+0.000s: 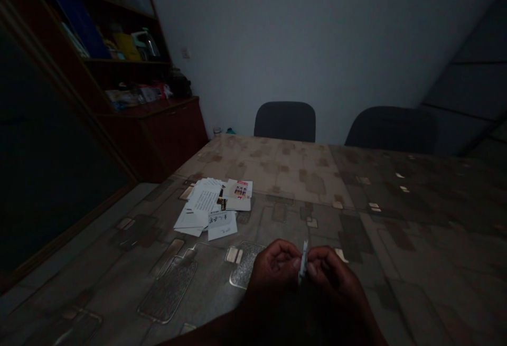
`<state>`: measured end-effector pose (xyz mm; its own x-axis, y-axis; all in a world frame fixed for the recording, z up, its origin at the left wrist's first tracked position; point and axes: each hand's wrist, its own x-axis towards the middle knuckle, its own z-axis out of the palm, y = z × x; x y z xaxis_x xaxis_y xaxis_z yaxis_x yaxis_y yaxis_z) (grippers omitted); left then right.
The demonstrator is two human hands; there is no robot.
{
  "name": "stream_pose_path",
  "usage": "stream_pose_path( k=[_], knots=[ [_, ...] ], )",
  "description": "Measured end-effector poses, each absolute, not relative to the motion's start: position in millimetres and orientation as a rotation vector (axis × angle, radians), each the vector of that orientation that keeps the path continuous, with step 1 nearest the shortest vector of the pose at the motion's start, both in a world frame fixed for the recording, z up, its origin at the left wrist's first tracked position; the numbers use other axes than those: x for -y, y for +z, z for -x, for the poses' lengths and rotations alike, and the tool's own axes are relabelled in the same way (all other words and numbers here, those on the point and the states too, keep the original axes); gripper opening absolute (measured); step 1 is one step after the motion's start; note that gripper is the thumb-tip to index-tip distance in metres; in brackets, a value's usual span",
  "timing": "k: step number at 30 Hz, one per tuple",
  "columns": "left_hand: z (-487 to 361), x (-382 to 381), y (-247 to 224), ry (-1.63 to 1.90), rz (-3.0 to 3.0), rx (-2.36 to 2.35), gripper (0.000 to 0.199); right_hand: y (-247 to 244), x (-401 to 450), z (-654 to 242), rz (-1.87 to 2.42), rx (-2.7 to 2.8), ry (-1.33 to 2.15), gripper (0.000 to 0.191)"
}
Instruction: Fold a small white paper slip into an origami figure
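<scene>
Over the near part of the table, my left hand (277, 264) and my right hand (330, 269) are close together, fingers curled and pinching. Between them stand thin pale cards (303, 262), upright and turned edge-on to me, so their faces are hidden. Both thumbs press on them from either side. Ahead and to the left, a loose pile of white cards (204, 200) lies fanned out on the tabletop. Some carry printed text, and one card (240, 190) at the right of the pile has a red and blue picture. The light is dim and the wrists are dark.
A patterned cloth covers the large table (273, 156). Two dark chairs, one in the middle (285, 121) and one at the right (390, 127), stand behind its far edge. At the left rises a wooden cabinet (158, 129) with shelves holding a kettle (148, 45) and other goods.
</scene>
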<state>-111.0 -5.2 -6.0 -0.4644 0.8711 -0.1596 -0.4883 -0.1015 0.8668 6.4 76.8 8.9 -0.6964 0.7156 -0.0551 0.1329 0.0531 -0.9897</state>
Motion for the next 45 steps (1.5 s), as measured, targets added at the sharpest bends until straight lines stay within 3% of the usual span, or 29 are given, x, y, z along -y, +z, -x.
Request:
stream_pose_path(
  k=[10,21,27,33,45],
  knots=[
    [113.0,4.5,-9.7,1.711,-0.549,-1.191,0.048,4.5,-75.9,-7.6,0.828,1.955,1.576,0.028],
    [112.7,8.0,-2.9,1.754,-0.614,-1.239,0.036,3.5,-76.5,-7.9,0.767,2.027,1.521,0.022],
    [113.3,8.7,-3.9,1.746,-0.598,-1.177,0.037,3.7,-73.4,-9.4,0.647,2.083,1.276,0.010],
    [113.0,7.7,-6.0,1.733,-0.540,-1.145,0.038,1.8,-74.2,-9.0,0.638,2.132,1.127,0.010],
    [115.6,3.2,-7.0,1.801,-0.491,-1.185,0.036,1.9,-75.9,-10.4,0.706,2.048,1.410,0.015]
  ],
)
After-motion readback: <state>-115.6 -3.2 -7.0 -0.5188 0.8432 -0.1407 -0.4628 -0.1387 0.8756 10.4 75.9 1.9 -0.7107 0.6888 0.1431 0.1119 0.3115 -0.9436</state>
